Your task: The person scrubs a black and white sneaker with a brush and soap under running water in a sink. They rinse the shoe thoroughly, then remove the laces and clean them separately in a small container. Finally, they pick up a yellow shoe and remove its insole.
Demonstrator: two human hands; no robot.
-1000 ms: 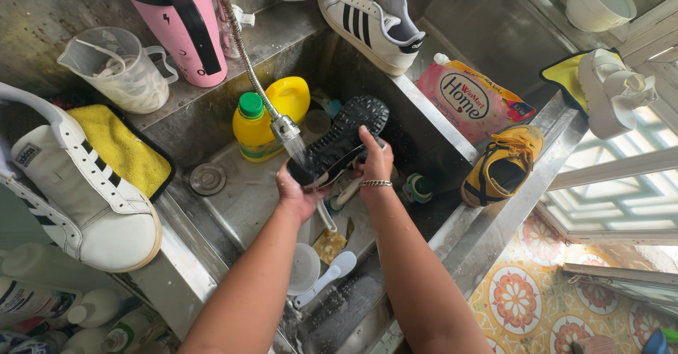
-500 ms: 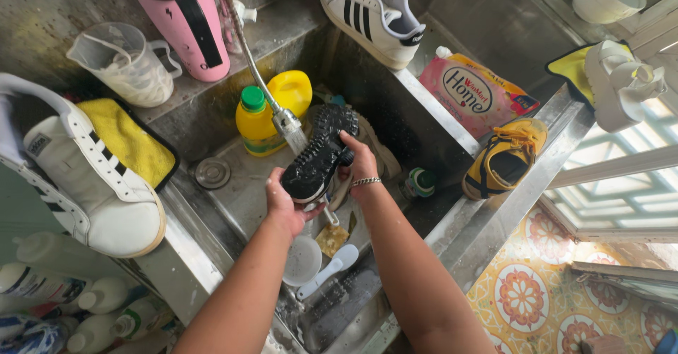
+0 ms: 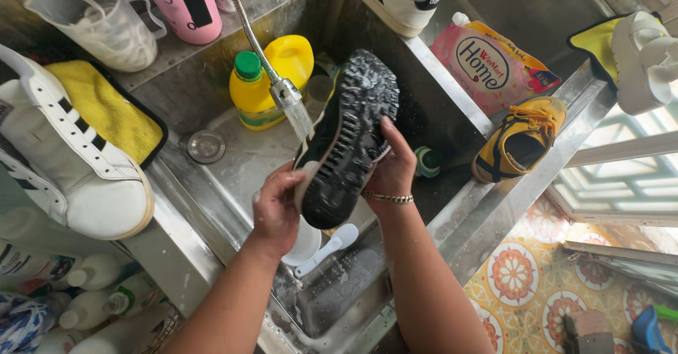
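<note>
Both forearms reach forward; the left hand (image 3: 277,209) cups upward, the braceleted right hand (image 3: 393,168) curls, fingers clasped.

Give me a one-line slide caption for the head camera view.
Both hands, left hand and right hand, hold a dark shoe sole-up under the running faucet in a steel sink.
</note>
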